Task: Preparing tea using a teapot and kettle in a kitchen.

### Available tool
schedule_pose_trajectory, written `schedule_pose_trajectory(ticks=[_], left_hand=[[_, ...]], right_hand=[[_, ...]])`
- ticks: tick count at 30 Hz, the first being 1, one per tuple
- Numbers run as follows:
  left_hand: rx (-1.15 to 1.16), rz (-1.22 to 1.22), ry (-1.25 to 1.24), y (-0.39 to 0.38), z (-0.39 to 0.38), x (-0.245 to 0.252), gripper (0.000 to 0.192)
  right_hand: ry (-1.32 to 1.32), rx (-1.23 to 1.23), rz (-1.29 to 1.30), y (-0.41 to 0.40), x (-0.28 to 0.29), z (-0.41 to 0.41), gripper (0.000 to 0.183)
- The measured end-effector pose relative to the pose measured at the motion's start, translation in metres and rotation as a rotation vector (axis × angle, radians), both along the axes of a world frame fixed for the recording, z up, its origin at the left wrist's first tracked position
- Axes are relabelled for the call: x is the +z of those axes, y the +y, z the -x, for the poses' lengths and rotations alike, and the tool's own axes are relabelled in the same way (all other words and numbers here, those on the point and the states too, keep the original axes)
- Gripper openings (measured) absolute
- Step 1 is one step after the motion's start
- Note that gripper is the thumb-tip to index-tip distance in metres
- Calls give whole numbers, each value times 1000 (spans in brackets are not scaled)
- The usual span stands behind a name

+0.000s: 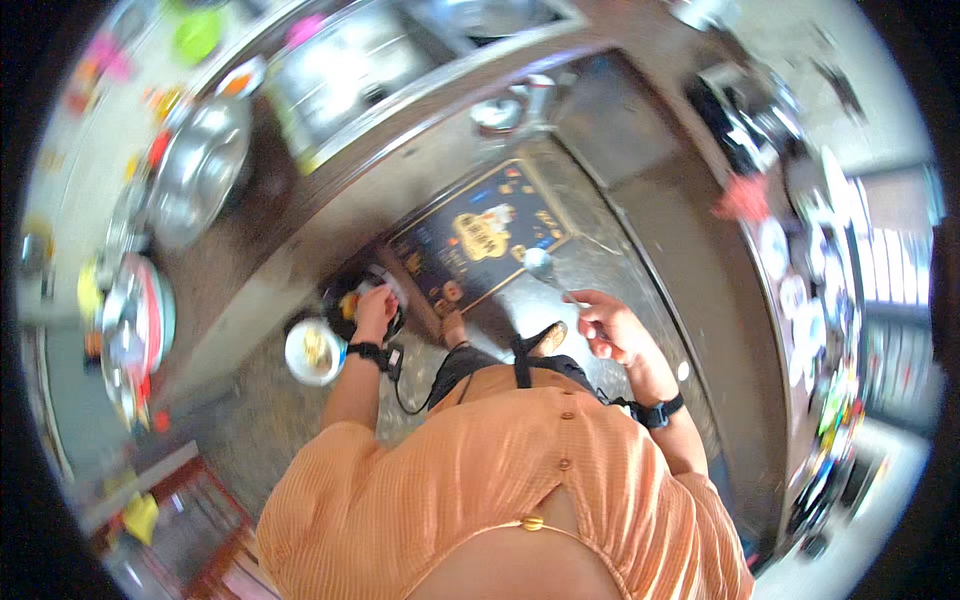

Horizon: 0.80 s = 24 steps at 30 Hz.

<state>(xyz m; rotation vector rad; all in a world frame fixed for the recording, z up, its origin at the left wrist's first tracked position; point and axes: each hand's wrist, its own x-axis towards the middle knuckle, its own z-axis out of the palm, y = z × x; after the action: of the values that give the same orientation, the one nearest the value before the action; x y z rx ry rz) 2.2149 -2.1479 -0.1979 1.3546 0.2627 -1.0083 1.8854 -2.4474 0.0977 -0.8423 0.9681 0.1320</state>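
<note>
My right hand grips the handle of a metal spoon, its bowl pointing forward over the floor. My left hand reaches down over a dark round bin at the foot of the counter. Yellow and pale scraps lie inside that bin. The left fingers are bent, and blur hides whether they pinch anything. Close by the left wrist stands a white tub with pale yellowish bits in it.
A dark printed floor mat lies ahead of my feet. Along the left counter are a large metal basin and stacked basins. A sink is set in the far counter. Dishes line the right counter. A wooden chair stands behind left.
</note>
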Motion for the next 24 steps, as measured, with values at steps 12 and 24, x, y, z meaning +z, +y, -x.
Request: schedule_pose_trajectory(ticks=[12,24], left_hand=[[-761,31,-12,-349,304,44,16],[-1336,215,-70,-618,723,141,18]], right_hand=[[-51,-797,258,-30,-18,411,33],[-20,-1301,338,-55,-49,665,23]])
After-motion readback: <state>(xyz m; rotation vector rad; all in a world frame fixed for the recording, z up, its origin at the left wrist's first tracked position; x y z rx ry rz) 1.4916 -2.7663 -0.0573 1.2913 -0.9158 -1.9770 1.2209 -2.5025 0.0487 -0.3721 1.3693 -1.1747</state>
